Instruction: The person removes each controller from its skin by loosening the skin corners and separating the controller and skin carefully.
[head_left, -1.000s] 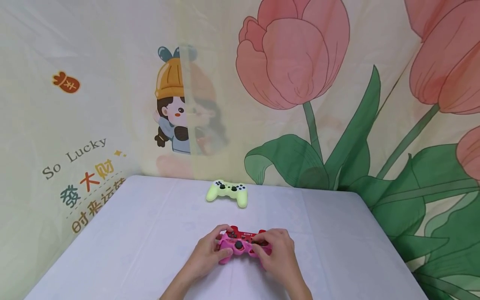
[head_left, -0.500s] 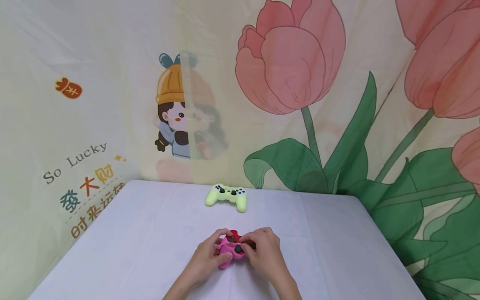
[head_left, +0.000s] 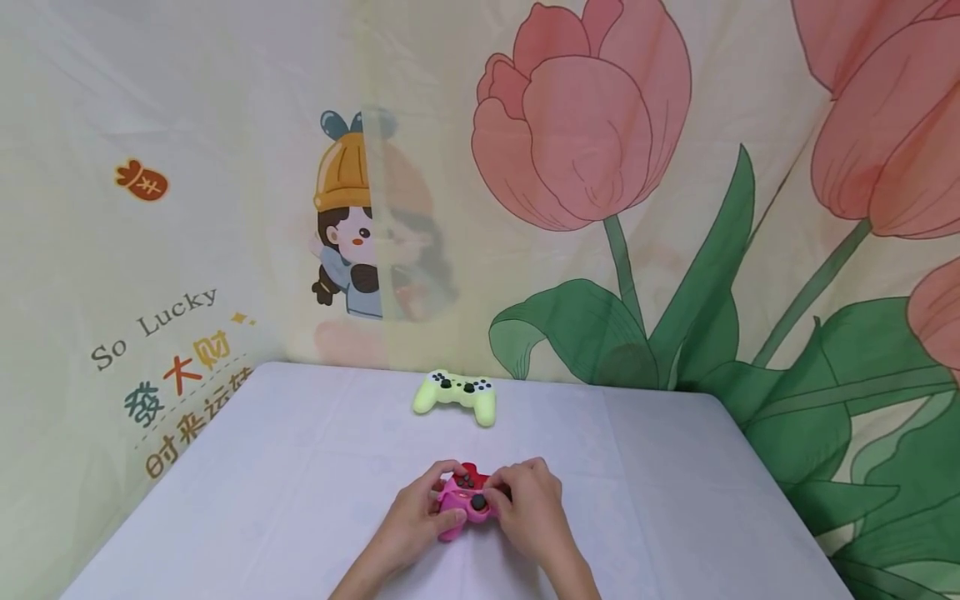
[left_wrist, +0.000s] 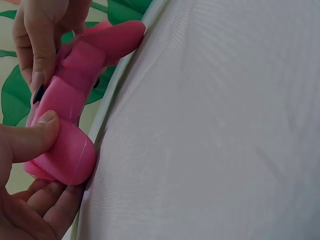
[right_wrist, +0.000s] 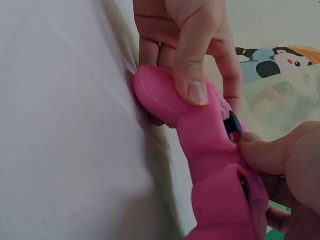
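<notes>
A red game controller (head_left: 474,478) is partly covered by a pink silicone cover (head_left: 453,502). Its upper face shows red along the far edge, and a black thumbstick (head_left: 478,502) pokes through the cover. My left hand (head_left: 414,512) grips the left handle, thumb on the near side and fingers behind. With thumb and fingers, my right hand (head_left: 531,508) pinches the cover's edge beside the thumbstick, hiding much of the right half in the head view. Smooth pink cover (right_wrist: 210,160) wraps the handles and near side in the right wrist view.
A pale yellow-green game controller (head_left: 455,397) lies farther back on the white-clothed table (head_left: 300,467). Behind the table hangs a printed curtain (head_left: 570,250) with tulips, a cartoon figure and lettering.
My right hand has moved left from the controller's right side to beside the thumbstick, covering more of the right half. The left hand keeps its grip. The head view has tilted slightly.
</notes>
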